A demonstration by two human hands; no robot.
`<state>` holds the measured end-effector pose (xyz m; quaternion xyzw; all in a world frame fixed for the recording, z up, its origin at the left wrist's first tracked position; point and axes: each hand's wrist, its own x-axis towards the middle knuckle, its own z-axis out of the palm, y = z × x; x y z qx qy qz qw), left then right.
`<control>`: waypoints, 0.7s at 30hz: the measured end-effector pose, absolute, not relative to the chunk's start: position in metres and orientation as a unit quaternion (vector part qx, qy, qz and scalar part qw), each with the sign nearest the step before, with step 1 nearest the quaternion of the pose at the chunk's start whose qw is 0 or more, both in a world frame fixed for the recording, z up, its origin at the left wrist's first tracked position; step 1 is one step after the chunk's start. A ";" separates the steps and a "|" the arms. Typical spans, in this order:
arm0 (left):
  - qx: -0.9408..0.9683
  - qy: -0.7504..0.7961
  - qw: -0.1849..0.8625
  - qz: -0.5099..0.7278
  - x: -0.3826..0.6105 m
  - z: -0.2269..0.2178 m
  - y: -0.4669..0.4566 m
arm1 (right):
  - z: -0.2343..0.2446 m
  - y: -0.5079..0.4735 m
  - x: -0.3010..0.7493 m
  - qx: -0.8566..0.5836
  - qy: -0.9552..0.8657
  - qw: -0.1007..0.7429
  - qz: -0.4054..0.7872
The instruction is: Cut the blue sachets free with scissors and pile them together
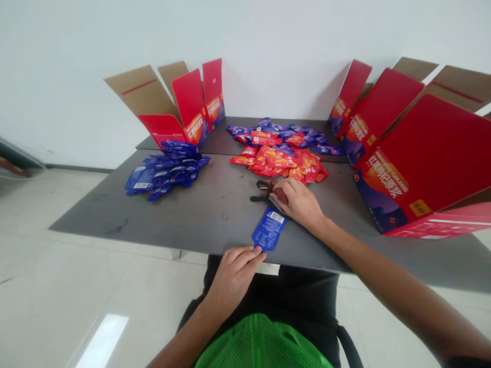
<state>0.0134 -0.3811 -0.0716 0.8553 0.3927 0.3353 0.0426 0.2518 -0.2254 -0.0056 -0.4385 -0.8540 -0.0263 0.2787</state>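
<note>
Presently, the left hand [237,268] is pinching one seemingly uncut blue pouch [270,228] by its narrow end on the table [215,214], the right hand [301,202] is clasping black scissors [258,198], and a heap of pouches [169,169] is lying apparently unhandled farther left.

Packing-type workrm: grey tbl [207,204] w/ open cartons [401,163], loose sachet piles [166,173], tiled flr [153,291].
</note>
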 end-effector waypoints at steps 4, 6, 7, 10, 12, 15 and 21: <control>0.854 0.397 0.047 0.334 0.014 -0.072 -0.381 | -0.006 -0.269 0.220 -0.366 -0.873 0.320 0.035; 0.853 0.405 0.058 0.326 0.013 -0.073 -0.381 | -0.015 -0.288 0.207 -0.326 -0.899 0.288 0.053; 0.852 0.407 0.063 0.323 0.013 -0.073 -0.381 | -0.019 -0.291 0.204 -0.319 -0.905 0.277 0.055; 0.854 0.400 0.063 0.327 0.012 -0.073 -0.381 | -0.028 -0.274 0.214 -0.354 -0.893 0.275 0.045; 0.854 0.397 0.057 0.331 0.012 -0.074 -0.380 | -0.028 -0.249 0.231 -0.398 -0.878 0.266 0.017; 0.853 0.396 0.052 0.337 0.013 -0.074 -0.380 | -0.018 -0.220 0.251 -0.441 -0.864 0.240 -0.035; 0.852 0.400 0.058 0.333 0.014 -0.075 -0.380 | -0.008 -0.265 0.220 -0.380 -0.867 0.322 0.025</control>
